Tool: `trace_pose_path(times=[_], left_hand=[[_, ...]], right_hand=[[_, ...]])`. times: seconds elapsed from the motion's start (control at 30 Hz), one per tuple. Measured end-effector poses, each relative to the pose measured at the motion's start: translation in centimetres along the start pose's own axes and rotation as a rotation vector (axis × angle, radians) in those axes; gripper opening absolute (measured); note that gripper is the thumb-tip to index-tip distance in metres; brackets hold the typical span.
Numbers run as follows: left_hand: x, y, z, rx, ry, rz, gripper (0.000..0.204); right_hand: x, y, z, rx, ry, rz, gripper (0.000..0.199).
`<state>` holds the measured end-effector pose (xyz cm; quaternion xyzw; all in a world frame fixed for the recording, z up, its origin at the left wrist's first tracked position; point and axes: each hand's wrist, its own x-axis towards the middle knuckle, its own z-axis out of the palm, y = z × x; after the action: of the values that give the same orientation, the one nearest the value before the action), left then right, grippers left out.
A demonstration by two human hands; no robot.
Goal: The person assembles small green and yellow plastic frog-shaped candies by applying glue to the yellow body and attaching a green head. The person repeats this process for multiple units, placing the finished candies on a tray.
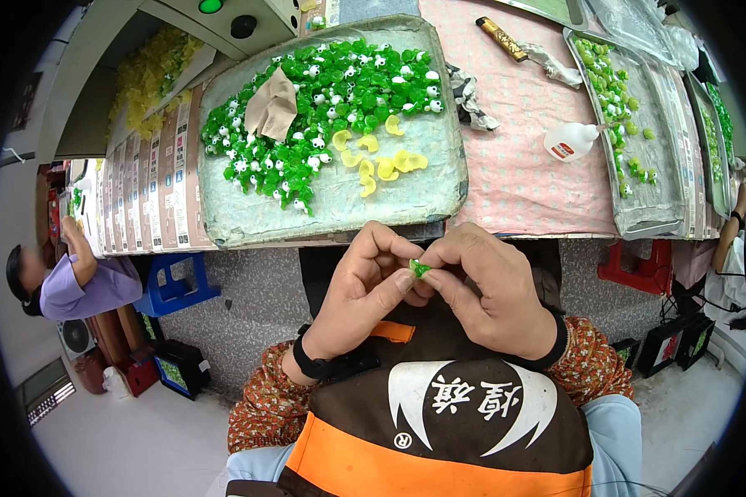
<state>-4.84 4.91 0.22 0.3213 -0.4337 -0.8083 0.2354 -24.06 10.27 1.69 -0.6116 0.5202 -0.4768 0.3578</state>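
A dented grey metal tray [439, 178] lies at the desk's near edge, heaped with glossy green plastic pieces [340, 91]. In front of that edge, the left hand [360, 290] and right hand [489, 290] pinch one small green piece [419, 267] between curled fingertips.

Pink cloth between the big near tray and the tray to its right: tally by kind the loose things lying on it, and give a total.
White squeeze bottle: 1
Gold-brown stick: 1
Crumpled rags: 2
Total: 4
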Motion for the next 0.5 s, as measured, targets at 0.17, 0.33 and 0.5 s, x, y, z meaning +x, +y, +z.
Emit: trace_pose_path(times=[0.17, 0.33, 0.5], left_hand=[[-0.21, -0.06, 0.53, 0.198, 0.079, 0.069, 0.017], [-0.32, -0.11, 0.27, 0.306, 0.072, 0.071, 0.014], [-0.28, 0.21, 0.24, 0.153, 0.035, 0.007, 0.015]], right_hand=[[-0.03, 0.15, 0.29, -0.108, -0.007, -0.107, 0.022], [-0.07, 0.27, 0.30, -0.107, -0.029, -0.113, 0.023], [-0.15, 0.40, 0.04, -0.036, -0.068, -0.038, 0.019]])
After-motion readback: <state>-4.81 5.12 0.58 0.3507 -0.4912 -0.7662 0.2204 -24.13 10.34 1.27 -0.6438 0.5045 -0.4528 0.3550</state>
